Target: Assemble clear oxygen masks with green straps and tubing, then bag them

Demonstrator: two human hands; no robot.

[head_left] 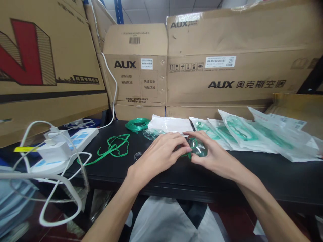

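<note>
My right hand [214,153] is closed around a clear, green-tinted mask [199,148], its thumb and forefinger at the mask's edges. My left hand [163,151] meets it from the left, fingers pinched at the mask's near-left side. A bit of green strap [186,155] shows below those fingertips, mostly hidden. Behind my left hand lie other clear mask parts [152,133] and a white packet [171,124]. A coil of green tubing [137,124] rests farther back. Loose green elastic straps [117,146] lie to the left on the black table [161,179].
Several white-and-clear pouches with green contents [239,127] line the right side. At left stands a power strip [83,137] with white adapters [54,151] and looping cables [60,178]. Large cardboard boxes [227,74] wall the back. A small dark item [137,155] lies by my left wrist.
</note>
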